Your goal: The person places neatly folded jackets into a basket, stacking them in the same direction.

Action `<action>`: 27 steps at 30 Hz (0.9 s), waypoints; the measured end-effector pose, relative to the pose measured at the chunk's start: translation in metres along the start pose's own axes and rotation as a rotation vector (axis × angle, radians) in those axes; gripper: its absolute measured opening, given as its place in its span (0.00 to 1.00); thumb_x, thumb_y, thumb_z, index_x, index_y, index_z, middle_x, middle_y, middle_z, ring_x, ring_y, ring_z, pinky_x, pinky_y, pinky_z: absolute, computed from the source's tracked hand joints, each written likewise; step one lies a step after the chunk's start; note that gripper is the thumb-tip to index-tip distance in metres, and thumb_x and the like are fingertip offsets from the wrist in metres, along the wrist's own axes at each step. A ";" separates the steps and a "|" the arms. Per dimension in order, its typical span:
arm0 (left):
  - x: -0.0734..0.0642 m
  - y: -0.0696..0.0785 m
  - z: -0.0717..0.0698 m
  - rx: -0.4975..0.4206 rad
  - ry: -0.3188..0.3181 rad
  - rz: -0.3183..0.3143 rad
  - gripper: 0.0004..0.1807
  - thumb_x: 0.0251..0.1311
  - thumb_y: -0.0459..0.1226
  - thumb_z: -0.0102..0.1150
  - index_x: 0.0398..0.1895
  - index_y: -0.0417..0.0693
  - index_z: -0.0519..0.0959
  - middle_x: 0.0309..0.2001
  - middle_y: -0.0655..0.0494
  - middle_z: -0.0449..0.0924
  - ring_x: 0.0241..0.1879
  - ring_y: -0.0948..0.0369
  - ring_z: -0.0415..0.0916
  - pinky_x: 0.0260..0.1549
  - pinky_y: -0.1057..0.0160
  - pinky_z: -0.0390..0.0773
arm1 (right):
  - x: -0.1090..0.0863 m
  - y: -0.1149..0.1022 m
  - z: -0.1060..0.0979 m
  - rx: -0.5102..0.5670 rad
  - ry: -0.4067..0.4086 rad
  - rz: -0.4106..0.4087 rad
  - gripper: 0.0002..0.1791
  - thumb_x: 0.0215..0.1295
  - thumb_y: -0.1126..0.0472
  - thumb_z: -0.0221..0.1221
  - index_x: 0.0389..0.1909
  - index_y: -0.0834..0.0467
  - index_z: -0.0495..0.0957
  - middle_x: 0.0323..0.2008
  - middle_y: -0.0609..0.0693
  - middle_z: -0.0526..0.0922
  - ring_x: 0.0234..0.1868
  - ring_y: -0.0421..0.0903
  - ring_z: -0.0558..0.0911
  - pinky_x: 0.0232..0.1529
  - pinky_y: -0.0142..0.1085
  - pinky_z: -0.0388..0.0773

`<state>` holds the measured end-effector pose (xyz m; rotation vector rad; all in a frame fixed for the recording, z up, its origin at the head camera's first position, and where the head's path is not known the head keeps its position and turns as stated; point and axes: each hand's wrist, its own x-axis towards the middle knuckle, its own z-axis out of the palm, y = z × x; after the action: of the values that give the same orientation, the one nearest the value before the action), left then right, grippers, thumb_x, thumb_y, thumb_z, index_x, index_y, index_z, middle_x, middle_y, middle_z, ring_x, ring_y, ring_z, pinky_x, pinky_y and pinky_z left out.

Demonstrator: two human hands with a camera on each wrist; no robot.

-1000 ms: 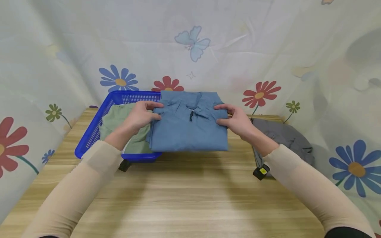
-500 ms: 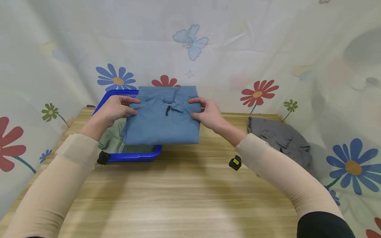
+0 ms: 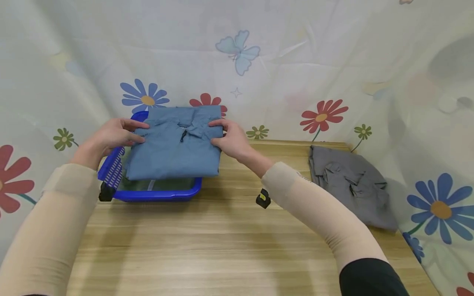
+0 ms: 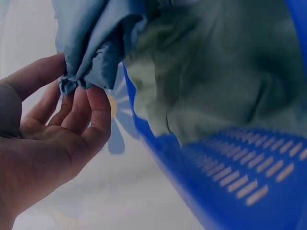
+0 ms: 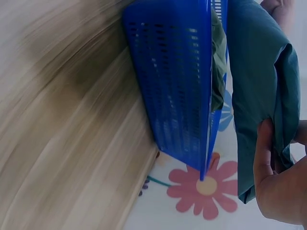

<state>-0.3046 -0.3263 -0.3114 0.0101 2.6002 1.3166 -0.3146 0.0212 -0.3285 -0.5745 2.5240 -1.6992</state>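
A folded blue jacket [image 3: 170, 152] with a small dark zip pull hangs level just above the blue plastic basket [image 3: 159, 196]. My left hand [image 3: 111, 137] pinches its left edge between thumb and fingers, also plain in the left wrist view, where the bunched blue cloth [image 4: 98, 43] sits at the fingertips. The right hand [image 3: 233, 139] grips the opposite edge; in the right wrist view the thumb presses one face of the folded jacket [image 5: 261, 86]. Inside the basket lies a green garment [image 4: 211, 72], mostly covered by the jacket in the head view.
A folded grey garment [image 3: 352, 185] lies at the right of the wooden table [image 3: 222, 246]. A floral curtain [image 3: 281, 82] closes off the back and sides. Small black devices, such as the one below the right wrist [image 3: 263, 199], hang at both wrists.
Both hands have carried the blue jacket leftward, from the basket's right side to a position over it. The green garment is now mostly hidden, and the grey one is more fully visible.
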 end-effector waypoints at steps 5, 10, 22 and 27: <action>-0.003 -0.011 -0.014 -0.005 0.001 -0.025 0.33 0.70 0.34 0.63 0.76 0.38 0.66 0.78 0.33 0.49 0.74 0.39 0.53 0.65 0.40 0.67 | 0.004 -0.001 0.017 0.014 -0.018 -0.012 0.25 0.61 0.73 0.63 0.60 0.58 0.81 0.60 0.54 0.79 0.37 0.46 0.78 0.28 0.33 0.72; -0.004 -0.021 -0.021 0.001 -0.006 -0.059 0.33 0.71 0.33 0.61 0.77 0.37 0.64 0.78 0.31 0.49 0.73 0.38 0.54 0.65 0.40 0.66 | 0.006 0.000 0.032 0.014 -0.011 -0.029 0.24 0.60 0.73 0.64 0.59 0.59 0.81 0.35 0.51 0.80 0.26 0.43 0.69 0.25 0.32 0.67; -0.003 -0.033 -0.025 0.046 0.012 -0.092 0.33 0.71 0.33 0.62 0.75 0.36 0.64 0.74 0.29 0.55 0.68 0.36 0.59 0.65 0.36 0.64 | 0.007 0.010 0.056 0.009 0.028 0.032 0.24 0.61 0.73 0.66 0.59 0.58 0.82 0.57 0.54 0.79 0.28 0.42 0.67 0.27 0.31 0.69; -0.004 -0.036 -0.025 0.052 0.012 -0.102 0.33 0.70 0.34 0.63 0.76 0.37 0.64 0.74 0.29 0.55 0.67 0.35 0.60 0.65 0.34 0.63 | 0.008 0.015 0.059 0.018 0.023 0.033 0.23 0.61 0.73 0.66 0.59 0.59 0.82 0.57 0.54 0.79 0.32 0.42 0.69 0.30 0.31 0.71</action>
<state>-0.3022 -0.3677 -0.3248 -0.1210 2.6071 1.2175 -0.3126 -0.0288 -0.3642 -0.5124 2.5169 -1.7253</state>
